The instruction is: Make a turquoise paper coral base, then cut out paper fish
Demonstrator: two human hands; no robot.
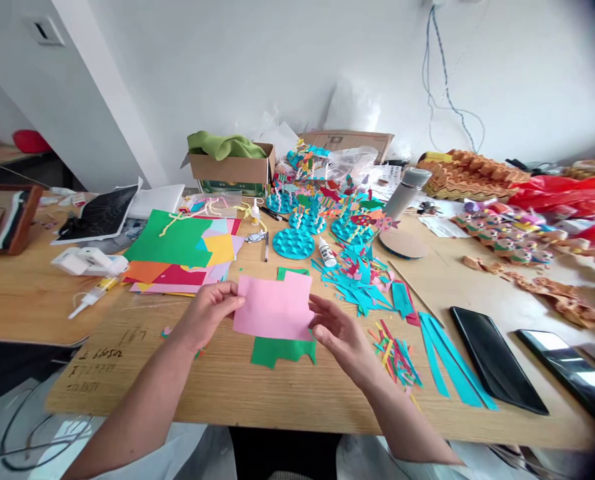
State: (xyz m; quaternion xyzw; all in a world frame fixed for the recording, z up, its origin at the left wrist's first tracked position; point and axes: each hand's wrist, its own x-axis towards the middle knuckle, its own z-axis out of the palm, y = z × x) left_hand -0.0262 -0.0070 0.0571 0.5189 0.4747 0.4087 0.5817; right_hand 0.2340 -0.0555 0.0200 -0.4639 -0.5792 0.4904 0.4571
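A pink sheet of paper (273, 308) is held above the wooden table (287, 393) between both hands. My left hand (210, 313) pinches its left edge, fingers closed on it. My right hand (338, 337) holds the right edge with thumb and fingers. Under the pink sheet lies a green paper piece (282, 350) with notched corners. Teal paper scraps (360, 280) and thin coloured strips (395, 353) lie just right of my right hand.
A stack of coloured paper sheets (185, 257) lies at the left, with a glue bottle (93, 293) beside it. Teal discs with decorations (294, 243), a small glue bottle (326, 252), a cardboard box (232, 167), two dark phones (497, 360) and long teal strips (447, 363) lie around.
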